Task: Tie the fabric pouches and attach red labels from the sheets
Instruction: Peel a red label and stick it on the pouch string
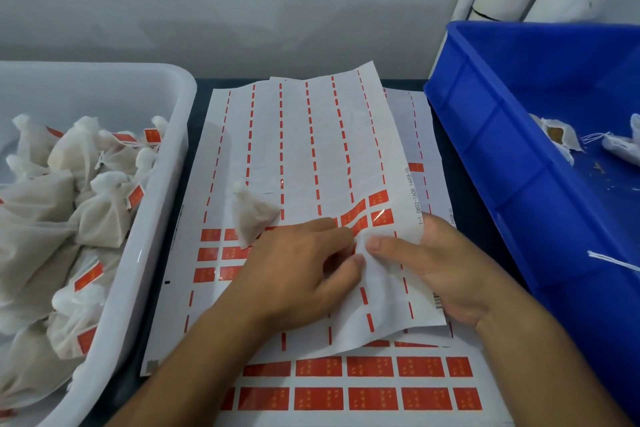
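From the head view, a stack of label sheets lies on the dark table point(464, 156) between two bins. The top sheet point(311, 149) is mostly stripped, showing rows of red dashes, with a few red labels point(379, 199) left near its right edge and more at its lower left. Its right side is lifted and curled. The left hand point(298, 270) rests on this sheet, its grip narrow, thumb and forefinger pinching the paper at a fold. The right hand point(433, 267) holds the sheet's lifted right edge, thumb on top and fingers beneath. A tied fabric pouch point(252, 215) lies on the sheet, just beside the left hand's knuckles. A lower sheet point(367, 381) nearer the person shows full rows of red labels.

On the left, a white tub point(166, 184) holds many tied pouches carrying red labels. On the right, a blue crate point(502, 149) holds a few pouches with loose strings, one of them open.
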Demonstrator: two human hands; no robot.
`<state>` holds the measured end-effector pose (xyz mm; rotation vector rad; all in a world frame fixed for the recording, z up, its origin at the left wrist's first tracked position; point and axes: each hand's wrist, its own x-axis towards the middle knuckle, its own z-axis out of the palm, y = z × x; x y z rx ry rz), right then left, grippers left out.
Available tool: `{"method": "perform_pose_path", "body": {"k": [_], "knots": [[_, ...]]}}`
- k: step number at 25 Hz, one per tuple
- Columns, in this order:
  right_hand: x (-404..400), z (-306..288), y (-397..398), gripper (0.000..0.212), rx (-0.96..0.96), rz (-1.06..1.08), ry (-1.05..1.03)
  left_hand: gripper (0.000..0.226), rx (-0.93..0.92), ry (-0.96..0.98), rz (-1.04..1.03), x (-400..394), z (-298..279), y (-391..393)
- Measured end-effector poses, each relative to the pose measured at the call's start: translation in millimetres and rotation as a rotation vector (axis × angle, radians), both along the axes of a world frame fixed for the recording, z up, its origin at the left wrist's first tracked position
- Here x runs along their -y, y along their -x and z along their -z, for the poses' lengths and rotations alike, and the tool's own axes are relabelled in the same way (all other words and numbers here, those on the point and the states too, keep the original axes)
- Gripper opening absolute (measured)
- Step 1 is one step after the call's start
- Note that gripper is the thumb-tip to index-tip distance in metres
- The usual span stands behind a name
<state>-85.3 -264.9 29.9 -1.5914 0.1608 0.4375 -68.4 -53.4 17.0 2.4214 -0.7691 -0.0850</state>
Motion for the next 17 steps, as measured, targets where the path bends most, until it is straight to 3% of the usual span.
{"method": "perform_pose_path", "body": {"k": [11, 17], "knots": [[2.1, 0.0, 1.4, 0.039, -0.009, -0.033, 0.026, 0.023, -0.142, 0.127, 0.104, -2.3, 0.0, -2.0], [4.3, -1.2, 0.8, 0.030, -0.031, -0.001, 0.019, 0.036, -0.121, 0.120, 0.090, -2.8, 2.6, -5.1]]}}
